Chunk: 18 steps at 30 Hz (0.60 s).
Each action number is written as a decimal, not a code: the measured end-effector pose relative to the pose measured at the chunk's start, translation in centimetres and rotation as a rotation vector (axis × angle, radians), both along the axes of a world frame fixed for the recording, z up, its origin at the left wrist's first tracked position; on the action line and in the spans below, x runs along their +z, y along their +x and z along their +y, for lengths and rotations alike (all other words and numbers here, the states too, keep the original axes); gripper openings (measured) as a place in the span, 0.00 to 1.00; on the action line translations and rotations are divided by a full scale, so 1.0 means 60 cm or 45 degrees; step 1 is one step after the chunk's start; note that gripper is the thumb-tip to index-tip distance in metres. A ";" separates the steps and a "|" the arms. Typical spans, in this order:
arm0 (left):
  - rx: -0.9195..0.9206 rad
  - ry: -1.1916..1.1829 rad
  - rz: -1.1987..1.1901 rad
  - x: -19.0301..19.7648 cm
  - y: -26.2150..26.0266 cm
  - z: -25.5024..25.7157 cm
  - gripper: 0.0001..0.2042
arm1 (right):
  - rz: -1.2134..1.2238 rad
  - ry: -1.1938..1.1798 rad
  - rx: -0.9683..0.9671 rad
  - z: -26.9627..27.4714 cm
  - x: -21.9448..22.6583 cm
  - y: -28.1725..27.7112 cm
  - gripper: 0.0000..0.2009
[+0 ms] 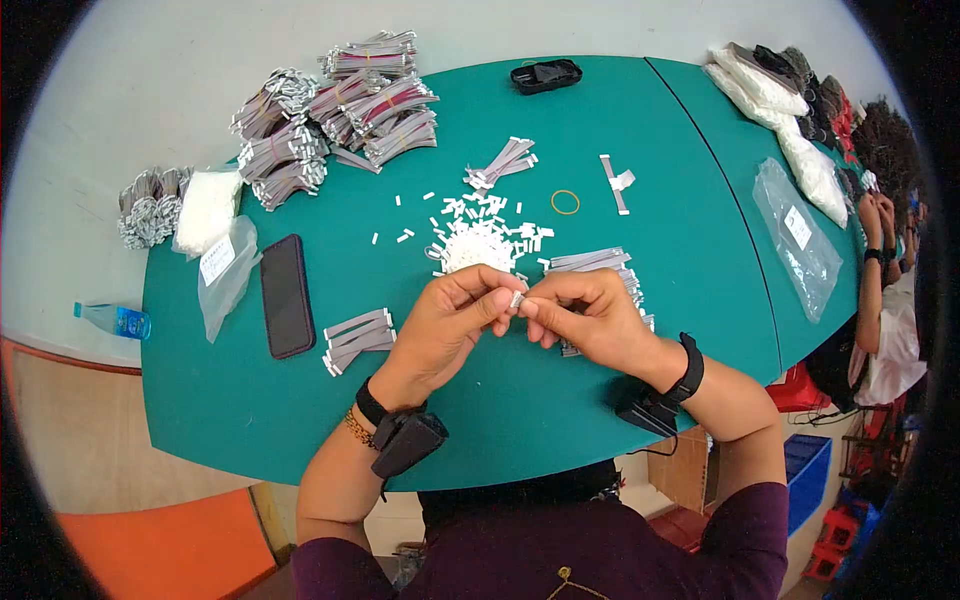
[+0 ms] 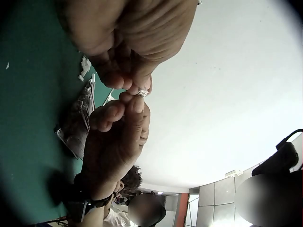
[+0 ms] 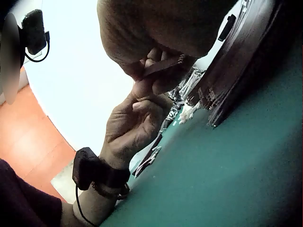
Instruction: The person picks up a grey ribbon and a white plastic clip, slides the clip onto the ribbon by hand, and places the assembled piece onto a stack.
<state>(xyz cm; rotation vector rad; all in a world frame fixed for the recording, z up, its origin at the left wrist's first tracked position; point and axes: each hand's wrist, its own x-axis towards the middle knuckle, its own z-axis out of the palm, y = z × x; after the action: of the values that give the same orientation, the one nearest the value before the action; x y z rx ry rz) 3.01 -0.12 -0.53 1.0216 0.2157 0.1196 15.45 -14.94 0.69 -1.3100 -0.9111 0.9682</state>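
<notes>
Over the green table, both hands meet at a small white connector (image 1: 516,299). The left hand (image 1: 440,325) pinches it between thumb and fingertips. From the other side the right hand (image 1: 605,320) grips a short grey ribbon cable (image 3: 163,65), which lies along its curled fingers in the right wrist view. In the left wrist view the connector shows as a pale bit between the two thumbs, partly covered by the fingertips. Just beyond the hands is a heap of small white pieces (image 1: 475,245). A stack of ribbon cables (image 1: 595,262) lies partly under the right hand.
Left of the hands are a few ribbon cables (image 1: 358,338), a phone (image 1: 287,297) and a plastic bag (image 1: 228,280). Bundled cables (image 1: 290,140) pile up at the back left. A rubber band (image 1: 565,202) and a single cable (image 1: 616,185) lie beyond the right hand.
</notes>
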 end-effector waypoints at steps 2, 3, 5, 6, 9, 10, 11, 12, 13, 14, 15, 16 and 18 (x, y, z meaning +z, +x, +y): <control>0.002 0.001 0.005 0.002 0.001 -0.001 0.08 | -0.024 0.014 -0.003 0.000 0.001 -0.001 0.08; 0.003 0.001 0.008 0.003 0.001 -0.002 0.07 | -0.036 0.021 -0.005 0.000 0.002 -0.001 0.08; -0.003 -0.004 0.006 0.005 0.000 -0.001 0.07 | -0.040 0.016 -0.005 0.000 0.003 -0.001 0.08; -0.005 -0.008 0.005 0.005 0.000 -0.002 0.07 | -0.041 0.012 -0.005 -0.001 0.003 -0.001 0.08; -0.001 -0.006 0.009 0.006 0.000 -0.003 0.07 | -0.024 -0.026 0.003 -0.001 0.004 0.000 0.08; -0.002 -0.007 0.004 0.005 0.000 -0.002 0.08 | -0.019 -0.018 0.007 -0.001 0.003 0.000 0.08; -0.003 -0.008 -0.001 0.003 -0.001 -0.001 0.08 | -0.014 -0.010 0.010 0.000 0.001 0.001 0.08; -0.005 -0.008 -0.006 0.002 -0.001 -0.001 0.09 | -0.008 -0.001 0.013 0.000 0.000 0.001 0.08; -0.003 0.003 -0.014 0.001 0.000 0.000 0.09 | -0.008 -0.023 0.012 0.000 0.001 0.002 0.08; -0.002 0.013 -0.022 0.000 0.000 0.000 0.09 | -0.007 -0.045 0.011 0.000 0.002 0.002 0.08; 0.000 0.024 -0.031 0.000 0.001 0.000 0.09 | -0.007 -0.068 0.010 -0.001 0.002 0.002 0.08; 0.004 0.026 -0.033 0.000 0.001 -0.001 0.09 | 0.000 -0.065 0.007 0.000 0.001 0.002 0.09; 0.011 0.030 -0.037 -0.001 0.001 -0.001 0.09 | 0.012 -0.060 0.001 0.000 -0.002 0.003 0.09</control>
<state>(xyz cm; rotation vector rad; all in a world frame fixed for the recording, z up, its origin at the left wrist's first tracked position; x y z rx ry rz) 3.05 -0.20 -0.58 1.0419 0.1928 0.1452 15.60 -14.95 0.59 -1.3437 -0.8863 1.0006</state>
